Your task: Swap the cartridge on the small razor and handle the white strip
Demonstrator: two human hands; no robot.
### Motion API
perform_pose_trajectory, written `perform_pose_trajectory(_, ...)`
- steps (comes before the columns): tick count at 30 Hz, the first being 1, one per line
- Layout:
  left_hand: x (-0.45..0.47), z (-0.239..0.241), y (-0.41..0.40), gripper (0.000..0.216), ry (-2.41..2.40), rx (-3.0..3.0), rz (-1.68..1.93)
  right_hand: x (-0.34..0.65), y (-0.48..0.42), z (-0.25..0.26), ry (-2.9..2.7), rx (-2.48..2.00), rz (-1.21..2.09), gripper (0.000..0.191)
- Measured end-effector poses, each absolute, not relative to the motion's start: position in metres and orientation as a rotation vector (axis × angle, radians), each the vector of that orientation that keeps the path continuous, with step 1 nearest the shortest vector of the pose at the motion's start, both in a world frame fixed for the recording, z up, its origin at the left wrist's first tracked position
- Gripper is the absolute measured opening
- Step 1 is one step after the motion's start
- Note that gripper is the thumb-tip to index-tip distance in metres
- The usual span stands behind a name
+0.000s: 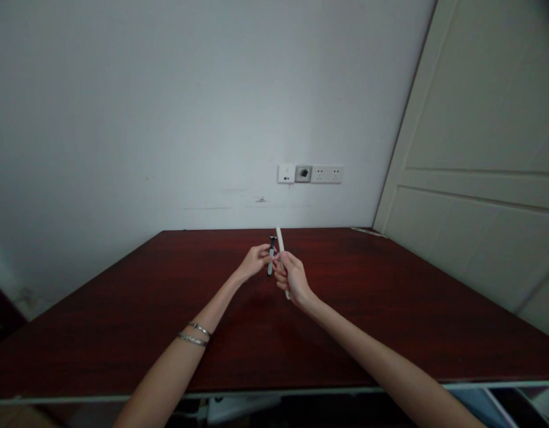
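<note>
Both arms reach out over a dark red wooden table [123, 321]. My left hand [255, 260] pinches a short black and white piece [271, 257] that stands roughly upright. My right hand [291, 277] is closed round a slim white stick-like thing [280, 240] whose top points up and away; its lower end shows below the palm. The two hands almost touch above the table's middle. Two silver bangles [195, 334] sit on my left forearm.
A white wall stands behind the table with a row of sockets and switches [310, 174]. A pale panelled door [475, 160] runs along the right side. The table's near edge has a light trim [274, 392].
</note>
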State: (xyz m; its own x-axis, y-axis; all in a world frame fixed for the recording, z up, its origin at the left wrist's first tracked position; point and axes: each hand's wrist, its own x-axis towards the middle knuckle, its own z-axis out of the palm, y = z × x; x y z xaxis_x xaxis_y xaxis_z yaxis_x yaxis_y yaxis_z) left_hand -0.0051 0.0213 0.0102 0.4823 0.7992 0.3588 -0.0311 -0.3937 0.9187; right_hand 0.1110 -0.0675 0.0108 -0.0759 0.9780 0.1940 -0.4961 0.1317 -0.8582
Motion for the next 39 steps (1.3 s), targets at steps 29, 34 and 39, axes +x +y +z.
perform_pose_trajectory(29, -0.007, 0.003, 0.027, 0.027, 0.712, 1.73, 1.117, 0.124, -0.062, 0.012, -1.25, -0.895, 1.335, 0.035)
perform_pose_trajectory(34, -0.007, 0.006, 0.027, 0.036, 0.758, 1.626, 1.198, 0.135, -0.048, 0.027, -1.273, -0.889, 1.106, 0.034)
perform_pose_trajectory(39, -0.006, 0.008, 0.027, 0.032, 0.772, 1.62, 1.249, 0.148, -0.039, 0.022, -1.372, -0.907, 1.123, 0.035)
